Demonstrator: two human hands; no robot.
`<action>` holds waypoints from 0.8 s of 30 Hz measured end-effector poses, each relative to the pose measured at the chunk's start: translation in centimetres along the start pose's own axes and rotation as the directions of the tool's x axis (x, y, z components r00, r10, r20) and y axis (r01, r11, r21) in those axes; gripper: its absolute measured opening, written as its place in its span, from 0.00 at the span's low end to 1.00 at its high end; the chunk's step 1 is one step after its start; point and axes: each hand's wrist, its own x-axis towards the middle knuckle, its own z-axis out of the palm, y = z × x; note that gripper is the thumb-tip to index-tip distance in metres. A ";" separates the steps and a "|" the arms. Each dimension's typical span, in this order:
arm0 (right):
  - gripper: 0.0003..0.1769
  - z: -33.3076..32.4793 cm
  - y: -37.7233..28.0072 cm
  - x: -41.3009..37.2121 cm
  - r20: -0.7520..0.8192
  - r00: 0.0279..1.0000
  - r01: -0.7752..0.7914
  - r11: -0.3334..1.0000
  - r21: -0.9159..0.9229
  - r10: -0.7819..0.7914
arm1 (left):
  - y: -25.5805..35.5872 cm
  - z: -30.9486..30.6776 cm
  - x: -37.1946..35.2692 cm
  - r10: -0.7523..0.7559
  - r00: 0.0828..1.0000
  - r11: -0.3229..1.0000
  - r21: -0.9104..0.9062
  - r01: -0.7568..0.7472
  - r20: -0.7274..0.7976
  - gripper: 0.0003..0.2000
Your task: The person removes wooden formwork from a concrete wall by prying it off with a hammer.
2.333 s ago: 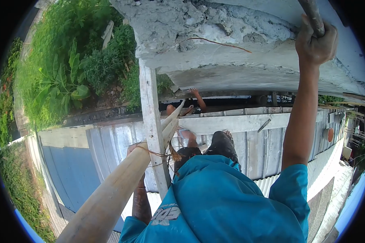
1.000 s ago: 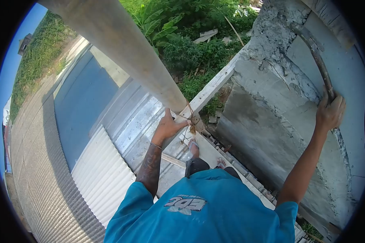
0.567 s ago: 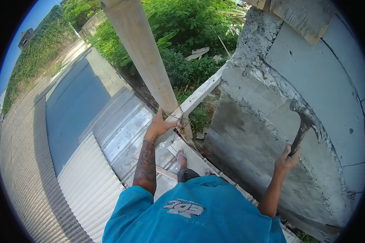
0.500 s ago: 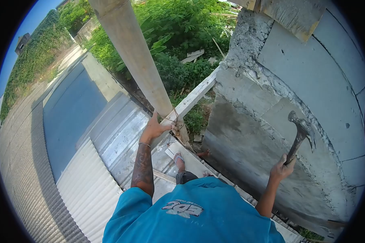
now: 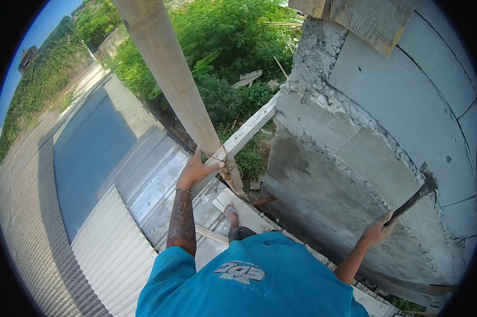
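Observation:
My left hand point(image 5: 198, 170) rests with thumb and fingers spread against the white wooden beam, just beside the foot of a thick bamboo pole point(image 5: 177, 79). Wire point(image 5: 226, 154) is wound around the joint where pole and white beam point(image 5: 249, 127) cross. Off to the right, my right hand point(image 5: 377, 230) is closed around the handle of a claw hammer point(image 5: 414, 198), whose head is raised in front of the grey wall.
A rough concrete column point(image 5: 318, 53) and grey block wall point(image 5: 392, 90) stand at the right, with a plywood piece point(image 5: 376, 18) on top. Metal roofing point(image 5: 162, 158) and corrugated sheets point(image 5: 111, 243) lie left. Another person's hand point(image 5: 273, 198) shows low by the wall.
My right hand has swung the hammer outward to the right, and its head now tilts further right. The other person's arm reaches out further. My left hand stays at the beam.

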 end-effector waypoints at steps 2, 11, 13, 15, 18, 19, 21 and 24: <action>0.22 1.1 0.0 -0.1 0.039 0.999 0.038 0.999 -0.010 -0.038 | 0.1 -0.4 0.0 -0.021 1.000 1.000 -0.017 0.022 0.011 0.57; 0.23 3.6 -0.9 -2.0 0.152 0.988 -0.012 1.000 -0.024 0.016 | -0.9 -0.9 2.7 -0.010 0.977 0.991 -0.131 -0.018 -0.212 0.46; 0.23 3.5 -0.8 -1.9 0.156 0.988 -0.002 0.999 -0.037 0.008 | -0.7 -0.5 3.5 -0.039 0.954 0.991 -0.134 -0.001 -0.296 0.45; 0.23 3.7 -1.2 -1.9 0.162 0.986 0.035 0.999 -0.042 -0.027 | -0.8 -0.6 4.0 0.046 0.937 0.989 -0.116 -0.091 -0.345 0.45; 0.22 3.9 -1.4 -1.8 0.191 0.978 0.088 0.996 0.005 -0.087 | -2.8 -0.8 5.3 0.138 0.980 0.974 -0.157 -0.160 -0.142 0.46; 0.21 3.9 -1.7 -1.9 0.240 0.968 0.069 0.997 0.029 -0.074 | -3.8 -0.2 6.0 0.142 0.986 0.977 -0.146 -0.154 -0.088 0.46; 0.19 4.1 -2.5 -2.7 0.335 0.941 0.017 0.997 0.072 -0.040 | -3.2 0.1 5.0 0.078 0.996 0.960 -0.267 -0.088 -0.048 0.52; 0.19 5.7 -3.9 -4.6 0.436 0.892 0.108 0.993 0.041 -0.115 | -5.2 2.5 5.6 0.019 0.998 0.961 -0.273 -0.037 -0.067 0.60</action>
